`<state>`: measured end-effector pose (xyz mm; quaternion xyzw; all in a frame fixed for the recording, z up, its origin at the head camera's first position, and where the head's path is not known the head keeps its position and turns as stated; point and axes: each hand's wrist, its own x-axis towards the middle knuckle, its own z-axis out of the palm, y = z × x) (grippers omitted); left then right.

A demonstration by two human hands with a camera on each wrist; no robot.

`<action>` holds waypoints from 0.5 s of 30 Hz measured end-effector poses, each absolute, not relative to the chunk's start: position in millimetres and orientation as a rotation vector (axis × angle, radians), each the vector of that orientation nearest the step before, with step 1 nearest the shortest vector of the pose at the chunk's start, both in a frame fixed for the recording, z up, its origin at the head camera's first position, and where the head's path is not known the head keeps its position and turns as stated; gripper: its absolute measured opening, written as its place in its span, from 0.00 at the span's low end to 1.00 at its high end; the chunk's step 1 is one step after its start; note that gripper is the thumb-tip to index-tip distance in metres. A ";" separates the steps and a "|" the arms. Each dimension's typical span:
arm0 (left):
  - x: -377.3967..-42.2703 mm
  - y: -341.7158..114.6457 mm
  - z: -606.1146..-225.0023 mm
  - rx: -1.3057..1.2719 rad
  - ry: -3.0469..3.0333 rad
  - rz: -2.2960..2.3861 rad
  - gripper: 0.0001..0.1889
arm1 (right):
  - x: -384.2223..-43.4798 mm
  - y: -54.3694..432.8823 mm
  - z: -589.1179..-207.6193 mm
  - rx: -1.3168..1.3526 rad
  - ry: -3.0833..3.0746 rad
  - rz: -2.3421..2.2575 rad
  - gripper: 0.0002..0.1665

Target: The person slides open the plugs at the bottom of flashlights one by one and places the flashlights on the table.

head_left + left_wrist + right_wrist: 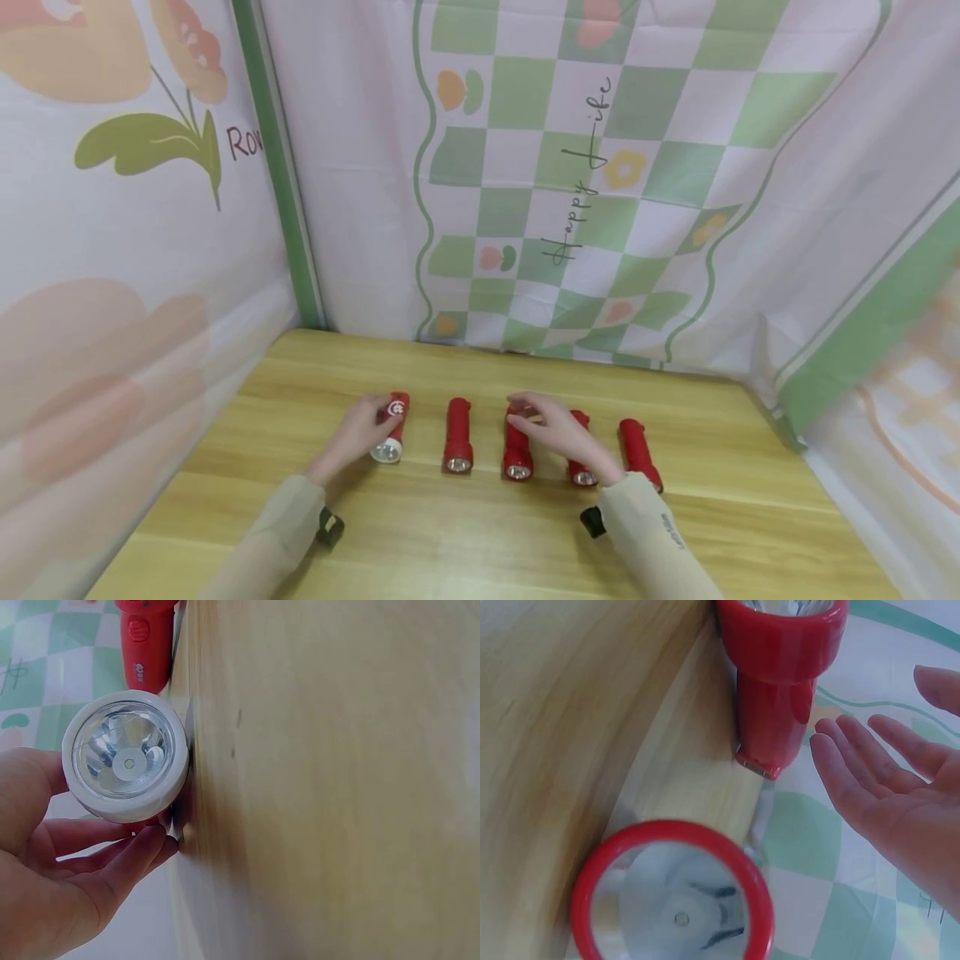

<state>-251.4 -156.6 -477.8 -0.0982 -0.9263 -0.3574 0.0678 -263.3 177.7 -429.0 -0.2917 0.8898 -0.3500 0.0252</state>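
My left hand holds a red flashlight with a white head, thumb on one side and fingers on the other. In the left wrist view its clear lens faces the camera, close to the tabletop, and the head hides most of the body. My right hand hovers by the middle red flashlight, fingers apart and loosely bent. The right wrist view shows those fingers beside a red flashlight with a gap between. Another red flashlight lies partly hidden under the right wrist.
A red flashlight lies between the two hands, and one more is at the right end of the row. All lie on a wooden table. Printed curtains enclose the table at the back and sides.
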 end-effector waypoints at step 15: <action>-253.1 -155.9 -477.6 -0.292 -2.789 -1.073 0.15 | -268.7 163.4 -430.7 -0.907 2.722 -1.056 0.24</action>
